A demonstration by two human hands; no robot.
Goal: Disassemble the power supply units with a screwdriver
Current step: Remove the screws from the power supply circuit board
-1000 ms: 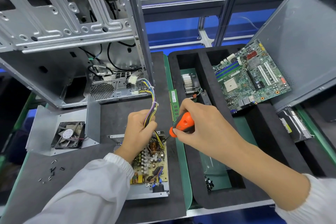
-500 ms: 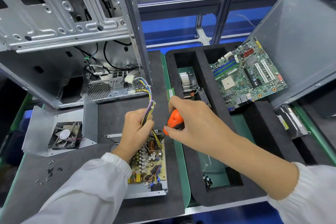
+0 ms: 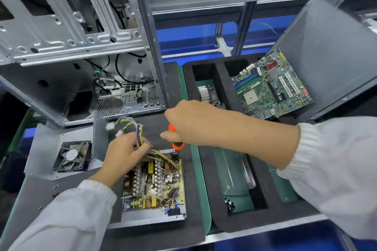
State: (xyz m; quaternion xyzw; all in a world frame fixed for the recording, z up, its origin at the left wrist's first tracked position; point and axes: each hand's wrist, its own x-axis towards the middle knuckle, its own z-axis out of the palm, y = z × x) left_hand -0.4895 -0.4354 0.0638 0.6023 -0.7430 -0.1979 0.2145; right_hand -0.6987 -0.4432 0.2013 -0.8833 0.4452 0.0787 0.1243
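The left hand (image 3: 124, 154) has its fingers curled around the bundle of yellow and purple wires (image 3: 138, 138) and holds it up, at about 11 o'clock from the open power supply unit (image 3: 153, 185). The right hand (image 3: 191, 123) grips the orange handle of the screwdriver (image 3: 177, 144); the handle points down and the dark shaft meets the far right corner of the unit, at about 1 o'clock on it.

The power supply unit lies flat on the dark mat of the table (image 3: 179, 230), near the front edge. Its cover is off: a yellow circuit board with copper coils, capacitors and white heat sinks sits in a shallow metal tray. The wires run from the far side of the board up into the left hand, and white connectors hang at their ends.

At 9 o'clock from the unit, just beside the left wrist, lies the grey metal cover with a black fan (image 3: 73, 157). Some small dark screws (image 3: 55, 194) lie on the mat near the left sleeve. At 12 o'clock stands the open computer case (image 3: 81, 47), close behind both hands. At 3 o'clock, a black foam tray (image 3: 206, 179) borders the mat; the right forearm crosses over it. A green motherboard (image 3: 271, 85) leans at its far right, at about 2 o'clock.
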